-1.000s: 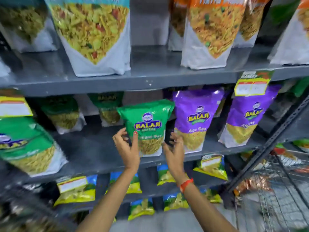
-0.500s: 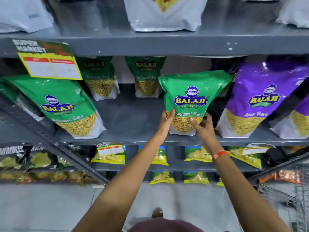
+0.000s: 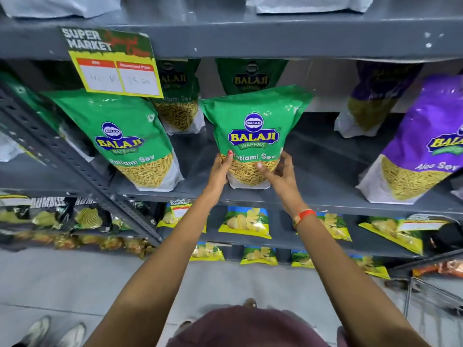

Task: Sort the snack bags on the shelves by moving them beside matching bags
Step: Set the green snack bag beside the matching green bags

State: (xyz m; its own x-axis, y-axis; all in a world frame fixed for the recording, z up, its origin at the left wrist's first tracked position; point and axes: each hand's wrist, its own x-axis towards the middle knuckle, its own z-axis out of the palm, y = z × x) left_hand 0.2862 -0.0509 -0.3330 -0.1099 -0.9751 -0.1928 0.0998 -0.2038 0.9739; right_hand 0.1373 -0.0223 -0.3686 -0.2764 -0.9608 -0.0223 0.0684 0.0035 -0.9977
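Note:
A green Ratlami Sev bag (image 3: pixel 253 121) stands upright on the middle grey shelf (image 3: pixel 313 196). My left hand (image 3: pixel 220 169) grips its lower left side and my right hand (image 3: pixel 280 171) grips its lower right side. A matching green bag (image 3: pixel 125 136) leans to its left, and two more green bags (image 3: pixel 178 96) (image 3: pixel 251 75) stand behind. A purple Aloo Sev bag (image 3: pixel 423 139) stands at the right, with another purple bag (image 3: pixel 370 96) further back.
A yellow price card (image 3: pixel 112 66) hangs from the upper shelf edge. Yellow chip bags (image 3: pixel 246 221) fill the lower shelves. A slanted perforated steel post (image 3: pixel 75 159) crosses the left. A wire cart (image 3: pixel 436 301) stands at the lower right. White shoes (image 3: pixel 50 331) show at the bottom left.
Both hands closed on the green bag beside the purple one and carried it left along the shelf. It now stands nearer the other green bags.

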